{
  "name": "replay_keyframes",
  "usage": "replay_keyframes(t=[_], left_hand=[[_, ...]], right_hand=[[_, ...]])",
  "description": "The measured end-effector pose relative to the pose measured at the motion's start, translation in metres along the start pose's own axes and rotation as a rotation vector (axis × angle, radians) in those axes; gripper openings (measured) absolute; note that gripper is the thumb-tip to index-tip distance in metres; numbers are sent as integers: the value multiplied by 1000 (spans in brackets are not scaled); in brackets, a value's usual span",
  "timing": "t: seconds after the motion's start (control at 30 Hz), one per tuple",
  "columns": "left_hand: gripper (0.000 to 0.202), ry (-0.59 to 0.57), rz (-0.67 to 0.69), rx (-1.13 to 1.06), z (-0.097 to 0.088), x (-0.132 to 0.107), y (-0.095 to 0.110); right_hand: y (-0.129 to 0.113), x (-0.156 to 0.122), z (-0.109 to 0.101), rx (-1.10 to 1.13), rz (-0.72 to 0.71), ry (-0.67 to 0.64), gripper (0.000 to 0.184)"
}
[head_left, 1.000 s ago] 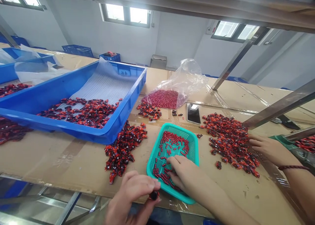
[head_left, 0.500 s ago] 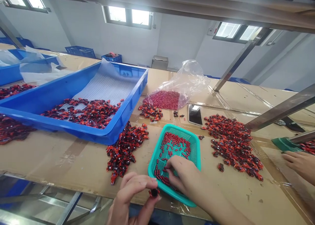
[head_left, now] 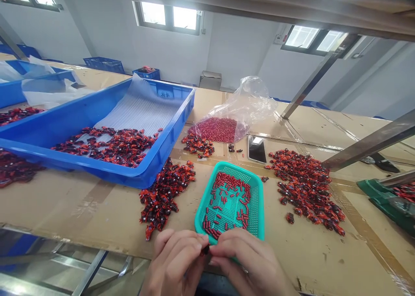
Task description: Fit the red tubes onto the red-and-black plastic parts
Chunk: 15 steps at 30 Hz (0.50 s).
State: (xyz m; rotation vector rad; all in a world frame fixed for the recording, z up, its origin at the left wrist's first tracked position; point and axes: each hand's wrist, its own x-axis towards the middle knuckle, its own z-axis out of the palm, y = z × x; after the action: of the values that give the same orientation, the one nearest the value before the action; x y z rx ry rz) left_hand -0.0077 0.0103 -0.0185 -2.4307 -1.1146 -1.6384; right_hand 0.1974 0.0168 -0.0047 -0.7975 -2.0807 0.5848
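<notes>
- Black-and-red plastic part (head_left: 205, 249) sits at the fingertips of your left hand (head_left: 178, 261), mostly hidden by them, beside the near rim of the basket.
- Your left hand is pinched nearly closed, with that part between thumb and fingers.
- Your right hand (head_left: 251, 257) is curled, fingertips drawn in against the part's other side; I cannot tell whether they grip anything.
- Green mesh basket (head_left: 198, 213) lies just beyond your hands, with red tubes (head_left: 231, 181) inside; your right hand covers its near edge.
- Left pile (head_left: 165, 194) of similar parts lies beyond your left hand, next to the blue tray (head_left: 138, 174).
- Right pile (head_left: 301, 183) spreads on the tabletop (head_left: 311, 257), beyond your right hand and to its right.
</notes>
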Motion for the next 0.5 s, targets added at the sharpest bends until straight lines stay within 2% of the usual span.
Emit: replay_keyframes(t=[0.13,0.23,0.4,0.5], left_hand=[[21,-30,0,-13,-1,-2,1],[21,-67,-18,-8,-1,-1,3],[30,-43,-1,9,-1,5,8],[26,-54,17,14,-4,5,11]], right_hand=[[-2,-2,-1,-58,-48,4,10],[-2,-3,1,-71,-23,-4,10],[0,-4,2,30,77,-26,9],[-2,-2,-1,222,276,-65,16]])
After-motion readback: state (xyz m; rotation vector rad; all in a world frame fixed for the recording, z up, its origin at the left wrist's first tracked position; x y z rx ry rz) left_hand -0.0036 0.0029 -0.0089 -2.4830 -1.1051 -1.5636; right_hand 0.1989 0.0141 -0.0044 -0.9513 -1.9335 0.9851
